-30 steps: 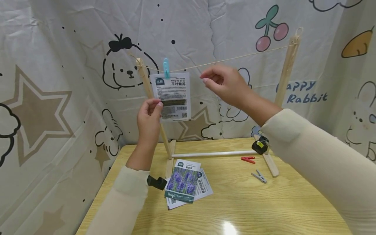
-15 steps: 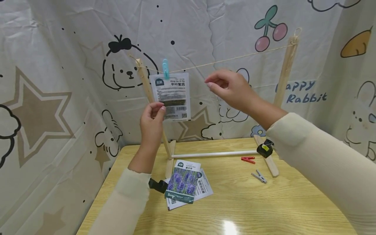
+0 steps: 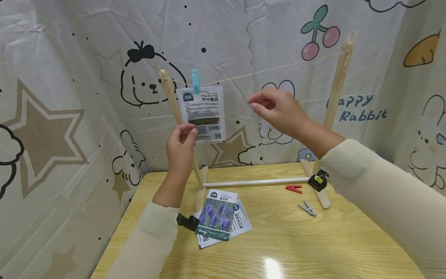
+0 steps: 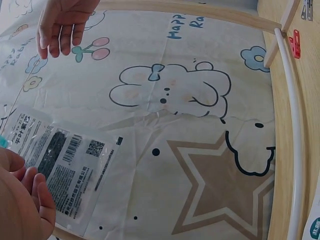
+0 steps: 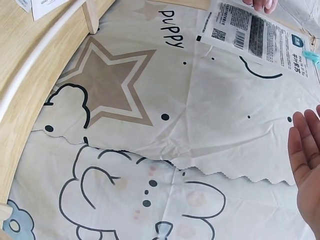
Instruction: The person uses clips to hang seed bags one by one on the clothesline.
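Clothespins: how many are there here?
3: a blue clothespin holding the packet on the string; a red clothespin and a gray clothespin lying on the table. More could be hidden.

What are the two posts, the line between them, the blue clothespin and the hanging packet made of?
Posts: looks like bare wood, pale with streaky grain.
Line: probably natural twine, thin and straw-coloured; its fibres are too small to tell.
Blue clothespin: likely plastic, smooth and evenly coloured.
Hanging packet: probably plastic film, though coated paper is possible; its margin looks slightly glossy and wrinkled.
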The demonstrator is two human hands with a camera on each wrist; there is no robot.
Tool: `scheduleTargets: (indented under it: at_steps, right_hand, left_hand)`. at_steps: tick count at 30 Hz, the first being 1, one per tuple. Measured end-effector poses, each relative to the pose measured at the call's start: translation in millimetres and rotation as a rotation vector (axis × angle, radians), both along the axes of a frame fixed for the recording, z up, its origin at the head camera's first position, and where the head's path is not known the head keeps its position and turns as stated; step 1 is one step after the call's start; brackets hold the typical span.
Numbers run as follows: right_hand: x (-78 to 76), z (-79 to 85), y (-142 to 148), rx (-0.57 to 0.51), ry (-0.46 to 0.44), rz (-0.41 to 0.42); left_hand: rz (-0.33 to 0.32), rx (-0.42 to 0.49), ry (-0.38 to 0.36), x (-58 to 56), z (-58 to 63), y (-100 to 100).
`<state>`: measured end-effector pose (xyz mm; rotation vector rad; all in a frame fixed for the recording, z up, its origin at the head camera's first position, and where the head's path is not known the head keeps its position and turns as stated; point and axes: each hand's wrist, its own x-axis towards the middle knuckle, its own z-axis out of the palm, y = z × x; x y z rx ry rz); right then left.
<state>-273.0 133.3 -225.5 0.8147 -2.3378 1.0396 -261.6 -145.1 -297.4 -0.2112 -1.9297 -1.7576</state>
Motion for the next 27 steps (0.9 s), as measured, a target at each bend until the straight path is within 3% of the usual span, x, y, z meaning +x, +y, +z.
scheduleTargets:
  at_steps: [10, 27]
  right_hand:
    - [1.0, -9.4, 4.8, -0.012, 0.034, 0.014]
    - [3.9, -24.1, 14.6, -0.039, -0.023, -0.012]
  left_hand:
    - [-0.003, -0.008, -0.030, 2.0, -7.0, 0.6]
    - [-0.025, 0.003, -0.061, -0.2, -18.2, 0.0]
